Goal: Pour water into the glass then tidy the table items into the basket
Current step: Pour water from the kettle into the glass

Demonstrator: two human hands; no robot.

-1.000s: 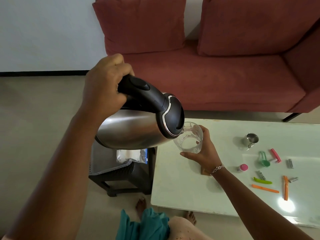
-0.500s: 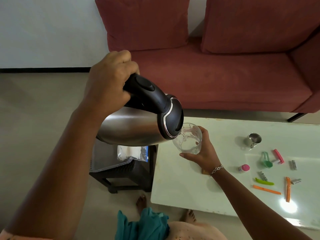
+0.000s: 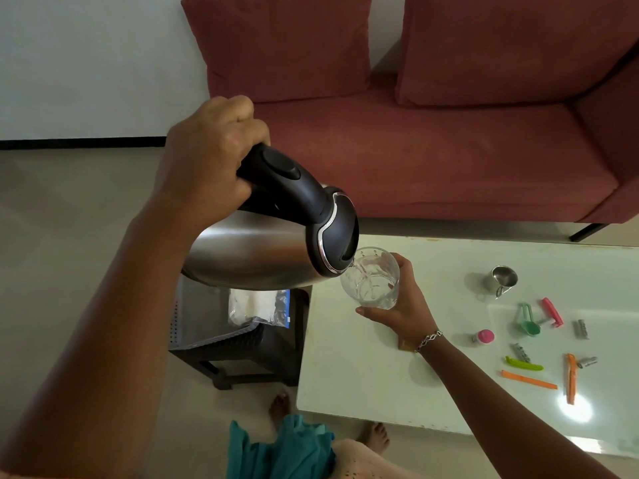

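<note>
Glass [image 3: 371,281]: clear, held over the left end of the white table [image 3: 363,375], its mouth turned toward the kettle spout; water shows inside it. Right hand [image 3: 403,307]: fingers and thumb wrapped round the glass from the right and below; a bracelet [image 3: 428,340] sits on the wrist. Kettle [image 3: 249,257]: steel body with black lid and handle, tipped steeply to the right, spout touching or just at the glass rim; a thin run of water is visible there. Left hand [image 3: 211,157]: clenched firmly round the black handle, carrying the kettle in the air.

Basket [image 3: 179,326]: grey, perforated, resting on a dark stool [image 3: 249,361] just beside the table's left edge, partly hidden by the kettle; a clear plastic bag [image 3: 256,305] lies in it.

Table, right part: a steel cup [image 3: 503,278]; a green scoop [image 3: 529,321]; a pink clip [image 3: 552,311]; a small pink-capped bottle [image 3: 484,337]; a green clip [image 3: 524,364]; two orange clips [image 3: 529,380]; several small metal pieces, too small to identify; all well apart from the glass.

Beyond the table: a red sofa [image 3: 415,160].
</note>
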